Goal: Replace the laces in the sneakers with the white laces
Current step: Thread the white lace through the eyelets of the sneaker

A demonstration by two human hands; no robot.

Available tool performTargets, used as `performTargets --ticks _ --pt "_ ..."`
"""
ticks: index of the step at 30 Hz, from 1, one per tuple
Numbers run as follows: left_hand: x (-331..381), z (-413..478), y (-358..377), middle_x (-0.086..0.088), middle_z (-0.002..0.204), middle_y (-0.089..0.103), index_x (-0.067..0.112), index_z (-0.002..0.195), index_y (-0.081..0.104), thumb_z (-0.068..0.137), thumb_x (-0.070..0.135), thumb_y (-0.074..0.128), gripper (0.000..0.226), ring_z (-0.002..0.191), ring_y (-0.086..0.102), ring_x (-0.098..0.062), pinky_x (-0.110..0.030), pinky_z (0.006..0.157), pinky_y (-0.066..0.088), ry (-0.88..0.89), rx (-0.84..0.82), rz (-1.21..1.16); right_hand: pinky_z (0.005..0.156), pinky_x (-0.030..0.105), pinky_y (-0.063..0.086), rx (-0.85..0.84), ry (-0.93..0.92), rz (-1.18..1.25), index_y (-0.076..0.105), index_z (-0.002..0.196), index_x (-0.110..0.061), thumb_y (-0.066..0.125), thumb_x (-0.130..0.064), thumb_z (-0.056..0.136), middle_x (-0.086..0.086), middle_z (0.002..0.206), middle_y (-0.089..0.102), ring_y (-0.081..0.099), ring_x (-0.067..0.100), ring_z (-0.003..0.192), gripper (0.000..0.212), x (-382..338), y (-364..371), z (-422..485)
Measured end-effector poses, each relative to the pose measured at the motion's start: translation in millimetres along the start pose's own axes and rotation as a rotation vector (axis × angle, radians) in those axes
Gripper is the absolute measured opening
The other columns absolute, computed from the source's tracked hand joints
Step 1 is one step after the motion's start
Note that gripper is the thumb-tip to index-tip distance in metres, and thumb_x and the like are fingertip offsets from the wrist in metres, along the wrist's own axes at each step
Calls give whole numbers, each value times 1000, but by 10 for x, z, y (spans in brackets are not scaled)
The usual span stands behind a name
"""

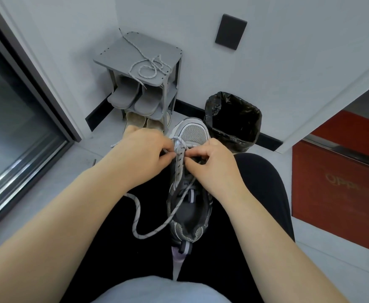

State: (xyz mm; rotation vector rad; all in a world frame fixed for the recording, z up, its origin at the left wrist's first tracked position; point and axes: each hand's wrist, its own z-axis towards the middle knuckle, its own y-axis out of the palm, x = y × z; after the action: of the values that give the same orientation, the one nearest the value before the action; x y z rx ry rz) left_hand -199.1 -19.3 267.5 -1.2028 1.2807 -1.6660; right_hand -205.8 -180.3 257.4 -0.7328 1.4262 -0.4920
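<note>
The left hand [145,147] is pinching the lace [135,217] beside the eyelets. The sneaker [192,132] is lying on the lap, toe pointing to 12 o'clock, slack lace looping toward 7 o'clock. The right hand [212,162] is pinching the lace from 3 o'clock.

Arms [54,224]: ours are bare along all we can see, from the near corners up to the wrists.
Hands: our left hand [145,147] and right hand [214,162] are bare as well.
Trousers [264,184]: we wear plain black ones, matte, over both thighs.
Top [157,289]: pale grey-blue soft fabric, bulging at the near edge, in the middle.
</note>
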Motion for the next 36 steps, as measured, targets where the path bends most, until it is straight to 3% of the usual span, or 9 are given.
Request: performTargets --ticks 10,16,20,23,27,30,33,34,36 --pt "75 107 -65 8 89 42 27 101 61 95 33 38 24 104 50 -17 -32 88 20 61 -91 175 68 14 37 56 17 89 75 89 -27 69 -20 79 -12 78 43 45 -1 65 13 17 63 -15" --pt "169 285 -65 3 105 52 26 106 60 96 25 40 22 111 49 -18 -33 94 21 61 -211 276 63 6 36 69 29 169 73 84 -25 69 -12 78 -9 77 43 46 -7 65 14 36 101 0" --pt "94 177 -33 4 98 42 24 107 57 96 43 31 34 111 45 -21 -34 97 24 25 -196 167 59 7 33 22 49 149 72 80 -25 73 -19 78 -6 77 45 42 -2 61 7 22 72 61" --pt "50 71 61 7 95 40 24 96 52 80 64 37 46 105 41 -19 -33 98 24 -54 -80 4 60 5 34 -5 50 134 63 72 -28 67 -12 81 -9 78 43 42 -1 63 19 -4 48 66" --pt "-9 39 33 6 105 41 26 98 40 65 57 58 48 101 32 -16 -27 90 21 -157 35 -223 69 8 37 110 63 159 56 68 -29 65 -14 83 -10 89 54 52 -5 72 23 56 -120 20" --pt "-76 21 29 5 128 39 34 124 40 68 57 59 64 124 28 -20 -33 106 16 -146 -12 -261 78 26 52 367 102 704 51 72 -21 54 -6 91 -3 94 68 67 13 80 25 96 -473 57" --pt "-51 44 43 9 137 37 43 130 41 53 69 34 82 133 21 -18 -36 112 8 -96 -45 -211 69 30 57 382 125 1313 46 77 -14 39 -4 98 -1 66 66 64 14 62 24 -13 -686 43" --pt "-44 55 55 10 138 38 42 130 43 51 68 29 84 133 21 -16 -37 113 7 -85 -47 -195 64 28 55 336 118 1272 47 77 -15 39 -4 97 -5 59 59 56 10 54 24 -74 -659 39" --pt "-46 69 78 11 135 43 40 125 48 51 66 27 82 132 24 -14 -39 115 9 -70 -31 -189 60 21 48 180 58 681 52 74 -21 50 -12 93 -12 58 51 47 3 52 21 -142 -506 56"
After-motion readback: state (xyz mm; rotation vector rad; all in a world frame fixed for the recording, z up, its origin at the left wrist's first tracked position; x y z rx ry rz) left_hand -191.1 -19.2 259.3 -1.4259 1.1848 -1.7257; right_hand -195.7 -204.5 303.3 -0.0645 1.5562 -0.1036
